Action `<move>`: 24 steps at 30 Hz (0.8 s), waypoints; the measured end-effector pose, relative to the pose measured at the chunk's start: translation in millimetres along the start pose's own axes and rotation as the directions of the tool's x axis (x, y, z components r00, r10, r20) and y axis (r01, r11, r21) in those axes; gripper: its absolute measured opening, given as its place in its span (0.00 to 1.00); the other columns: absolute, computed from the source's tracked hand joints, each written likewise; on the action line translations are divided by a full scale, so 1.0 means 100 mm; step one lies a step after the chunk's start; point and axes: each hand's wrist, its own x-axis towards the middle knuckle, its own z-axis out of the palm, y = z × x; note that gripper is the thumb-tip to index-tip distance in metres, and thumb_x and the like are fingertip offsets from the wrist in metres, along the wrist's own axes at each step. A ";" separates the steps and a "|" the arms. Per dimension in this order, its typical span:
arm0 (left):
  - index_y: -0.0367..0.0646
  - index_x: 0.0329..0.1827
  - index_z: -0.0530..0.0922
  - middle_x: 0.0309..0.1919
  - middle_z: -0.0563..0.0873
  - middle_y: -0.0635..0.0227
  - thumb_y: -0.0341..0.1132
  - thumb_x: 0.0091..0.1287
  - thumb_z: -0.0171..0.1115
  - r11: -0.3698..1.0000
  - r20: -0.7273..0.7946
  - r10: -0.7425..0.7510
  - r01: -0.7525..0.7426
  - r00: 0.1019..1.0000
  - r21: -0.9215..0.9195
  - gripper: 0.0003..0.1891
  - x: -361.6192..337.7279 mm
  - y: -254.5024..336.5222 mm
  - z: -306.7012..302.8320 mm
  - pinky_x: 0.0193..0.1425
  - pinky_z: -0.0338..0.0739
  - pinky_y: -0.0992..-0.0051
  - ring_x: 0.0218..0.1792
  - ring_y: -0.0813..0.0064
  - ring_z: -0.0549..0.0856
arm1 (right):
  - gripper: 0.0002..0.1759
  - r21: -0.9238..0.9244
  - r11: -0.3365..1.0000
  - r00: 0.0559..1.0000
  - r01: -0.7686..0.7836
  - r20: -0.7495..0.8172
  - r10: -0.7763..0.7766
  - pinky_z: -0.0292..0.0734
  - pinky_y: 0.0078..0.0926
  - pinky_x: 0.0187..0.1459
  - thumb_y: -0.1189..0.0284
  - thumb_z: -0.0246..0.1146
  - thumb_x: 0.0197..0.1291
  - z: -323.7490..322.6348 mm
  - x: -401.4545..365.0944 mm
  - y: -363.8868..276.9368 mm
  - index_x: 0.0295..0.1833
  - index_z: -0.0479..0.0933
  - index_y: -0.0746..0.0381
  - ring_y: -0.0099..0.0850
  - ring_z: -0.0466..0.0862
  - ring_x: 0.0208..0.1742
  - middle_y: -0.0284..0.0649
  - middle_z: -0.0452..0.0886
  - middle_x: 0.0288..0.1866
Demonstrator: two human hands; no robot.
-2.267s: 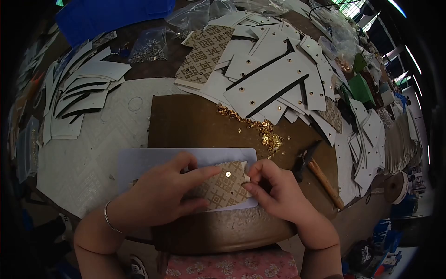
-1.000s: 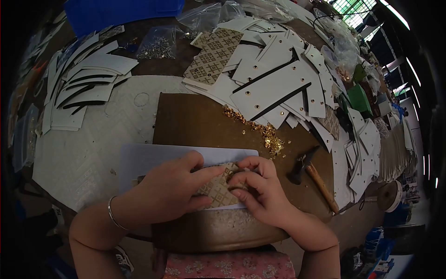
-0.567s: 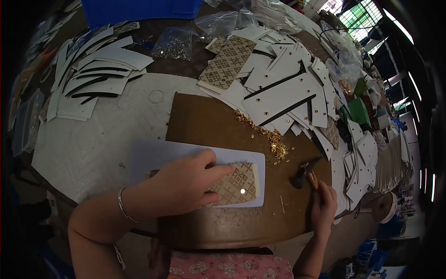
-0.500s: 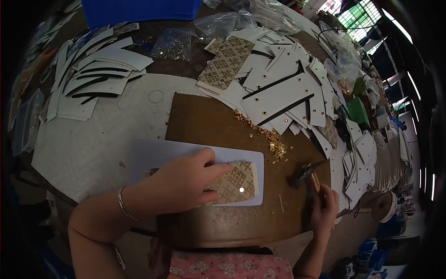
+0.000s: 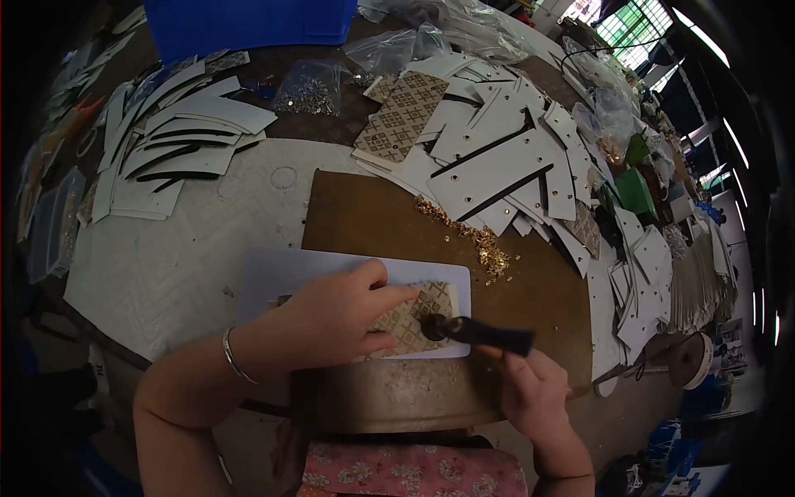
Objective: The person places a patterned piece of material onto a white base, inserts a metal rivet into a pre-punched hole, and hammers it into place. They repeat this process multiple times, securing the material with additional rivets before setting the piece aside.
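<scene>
My left hand [image 5: 331, 315] lies over a tan, diamond-patterned panel [image 5: 407, 330], index finger and thumb stretched apart against its surface. The other fingers are hidden. Beneath the panel is a pale, smooth board [image 5: 269, 269]. My right hand [image 5: 537, 393] is closed around the handle of a hammer [image 5: 493, 335], most of which is covered by the hand. The dark hammer head is over the right part of the panel, its round face at or just above the surface; contact cannot be made out. Small gold metal pieces [image 5: 494, 258] lie heaped beyond the board.
White panels with gold studs [image 5: 497, 170] pile up at the back right. Curved white pieces [image 5: 186, 124] are stacked at the left. A bag of small metal parts [image 5: 308, 89] and a blue bin [image 5: 248, 25] stand farther back. A brown mat [image 5: 373, 211] covers the near table.
My right hand has moved left with the hammer, bringing its head from the mat over the panel, where the bright round spot was. My left hand stays nearly in place.
</scene>
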 end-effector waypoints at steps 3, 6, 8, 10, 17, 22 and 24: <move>0.45 0.68 0.79 0.49 0.77 0.58 0.38 0.60 0.77 1.000 0.006 -0.011 0.011 1.000 -0.008 0.31 0.00 -0.02 0.03 0.50 0.82 0.60 0.45 0.55 0.85 | 0.22 0.141 0.989 0.957 0.041 -0.291 0.002 0.85 0.39 0.50 0.87 0.64 0.56 -0.19 -0.03 0.00 0.58 0.82 0.66 0.48 0.89 0.47 0.55 0.86 0.51; 0.45 0.67 0.79 0.49 0.78 0.58 0.38 0.61 0.76 0.999 -0.032 0.024 -0.023 0.999 0.022 0.30 0.00 -0.02 0.02 0.50 0.83 0.60 0.45 0.55 0.85 | 0.24 0.399 0.912 0.786 0.097 -0.593 0.176 0.85 0.38 0.44 0.84 0.66 0.58 0.03 -0.18 -0.16 0.63 0.79 0.66 0.48 0.89 0.45 0.55 0.87 0.50; 0.45 0.67 0.79 0.49 0.78 0.57 0.39 0.61 0.76 1.000 -0.009 0.008 -0.008 1.000 0.002 0.30 0.00 -0.01 0.01 0.51 0.82 0.60 0.45 0.54 0.85 | 0.25 0.650 0.714 0.658 0.261 -0.661 0.361 0.85 0.37 0.43 0.84 0.67 0.59 0.18 -0.20 -0.08 0.64 0.78 0.66 0.48 0.90 0.44 0.55 0.87 0.50; 0.44 0.67 0.79 0.48 0.78 0.57 0.38 0.62 0.75 1.000 -0.016 0.010 -0.010 1.000 -0.006 0.29 0.01 0.01 -0.01 0.51 0.82 0.60 0.45 0.54 0.85 | 0.26 0.086 0.996 0.991 0.028 -0.132 -0.016 0.84 0.33 0.46 0.83 0.67 0.59 0.17 -0.04 0.07 0.64 0.77 0.65 0.46 0.90 0.47 0.54 0.86 0.50; 0.45 0.67 0.79 0.39 0.81 0.57 0.33 0.70 0.66 0.974 -0.279 -0.006 -0.057 0.960 -0.218 0.22 -0.09 -0.09 -0.17 0.40 0.79 0.63 0.35 0.57 0.84 | 0.22 0.084 0.919 0.909 -0.385 -0.134 0.394 0.81 0.37 0.54 0.83 0.66 0.61 -0.12 -0.17 0.86 0.63 0.81 0.63 0.48 0.86 0.50 0.49 0.86 0.49; 0.49 0.68 0.80 0.28 0.85 0.68 0.32 0.72 0.66 0.866 0.213 -0.236 0.305 0.948 -0.397 0.21 -0.31 0.18 -0.69 0.29 0.75 0.73 0.24 0.75 0.82 | 0.18 0.027 0.958 0.893 -0.286 -0.355 0.277 0.77 0.40 0.59 0.83 0.65 0.62 0.01 0.28 0.89 0.57 0.84 0.61 0.47 0.83 0.56 0.44 0.87 0.50; 0.50 0.68 0.80 0.24 0.85 0.70 0.33 0.72 0.68 0.963 0.403 -0.133 0.215 0.905 -0.164 0.21 -0.32 0.13 -0.73 0.27 0.74 0.73 0.21 0.75 0.81 | 0.14 -0.077 0.995 0.958 -0.063 -0.283 0.039 0.76 0.42 0.59 0.81 0.68 0.59 0.03 0.61 0.65 0.50 0.87 0.58 0.43 0.82 0.57 0.38 0.87 0.49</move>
